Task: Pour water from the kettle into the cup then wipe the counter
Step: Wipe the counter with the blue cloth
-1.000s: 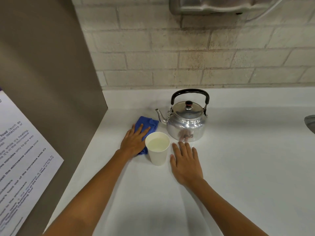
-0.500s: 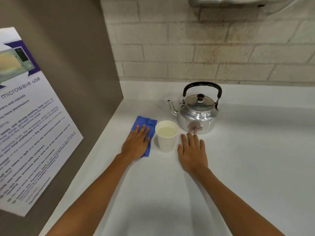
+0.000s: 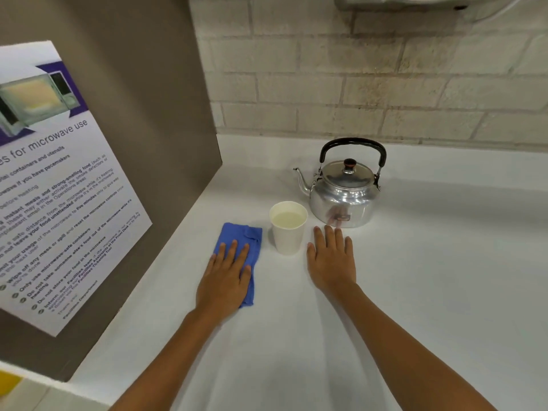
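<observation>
A shiny metal kettle (image 3: 344, 197) with a black handle stands upright on the white counter (image 3: 430, 277), spout pointing left. Just in front and left of it stands a white paper cup (image 3: 288, 235) holding water. A folded blue cloth (image 3: 240, 241) lies flat left of the cup. My left hand (image 3: 226, 277) presses flat on the cloth's near half, fingers spread. My right hand (image 3: 332, 262) rests flat on the bare counter right of the cup, fingertips close to the kettle's base, holding nothing.
A brown panel (image 3: 142, 143) walls off the counter's left side and carries a microwave-use poster (image 3: 56, 185). A pale brick wall (image 3: 370, 84) runs along the back. A metal fixture (image 3: 400, 2) hangs at the top right.
My left hand has slid the blue cloth toward me along the counter, left of the cup. The view has turned left, showing more of the poster. My right hand stays flat.
</observation>
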The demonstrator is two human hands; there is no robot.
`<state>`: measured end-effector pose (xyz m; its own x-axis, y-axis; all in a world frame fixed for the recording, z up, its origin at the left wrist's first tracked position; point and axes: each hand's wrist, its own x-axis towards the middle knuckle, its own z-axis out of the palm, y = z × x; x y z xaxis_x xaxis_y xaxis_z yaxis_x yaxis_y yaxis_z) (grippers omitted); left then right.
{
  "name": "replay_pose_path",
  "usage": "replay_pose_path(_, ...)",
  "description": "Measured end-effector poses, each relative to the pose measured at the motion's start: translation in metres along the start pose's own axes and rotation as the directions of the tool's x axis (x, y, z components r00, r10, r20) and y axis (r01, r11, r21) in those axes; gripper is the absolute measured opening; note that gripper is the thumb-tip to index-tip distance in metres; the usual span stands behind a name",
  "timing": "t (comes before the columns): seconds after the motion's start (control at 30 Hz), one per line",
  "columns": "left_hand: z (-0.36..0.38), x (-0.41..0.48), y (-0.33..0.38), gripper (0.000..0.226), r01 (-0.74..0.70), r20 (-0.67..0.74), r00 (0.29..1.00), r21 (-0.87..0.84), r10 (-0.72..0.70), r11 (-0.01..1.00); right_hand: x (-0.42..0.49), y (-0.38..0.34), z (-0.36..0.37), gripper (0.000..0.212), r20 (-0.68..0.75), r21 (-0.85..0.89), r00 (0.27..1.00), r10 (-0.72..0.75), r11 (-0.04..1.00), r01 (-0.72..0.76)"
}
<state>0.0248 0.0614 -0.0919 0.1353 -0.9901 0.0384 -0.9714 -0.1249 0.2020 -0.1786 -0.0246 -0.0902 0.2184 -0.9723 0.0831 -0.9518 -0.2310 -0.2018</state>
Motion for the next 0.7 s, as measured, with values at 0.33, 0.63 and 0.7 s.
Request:
replay_pose_path(0.33, -0.012, -0.028, -0.017, 0.051, 0.016, -0.004, 1.0, -0.011, -0.016, 1.0, -0.02, 0.01, -0.01, 0.053, 0.064, 0.016, 0.998, 0.003, 1.0, -0.004)
replay_pose_path(0.63, -0.008, -0.079, 0.074, 0.047, -0.204, -0.043, 0.977, 0.059, 0.207, 0.977, -0.045, 0.03, -0.014, 0.056, 0.099, 0.011, 0.992, 0.084, 0.996, -0.086)
replay_pose_path(0.7, -0.015, -0.076, 0.091, 0.053, -0.246, -0.036, 0.969, 0.026, 0.246, 0.969, -0.045, 0.027, -0.013, 0.056, 0.088, 0.02, 0.992, 0.089, 0.996, -0.091)
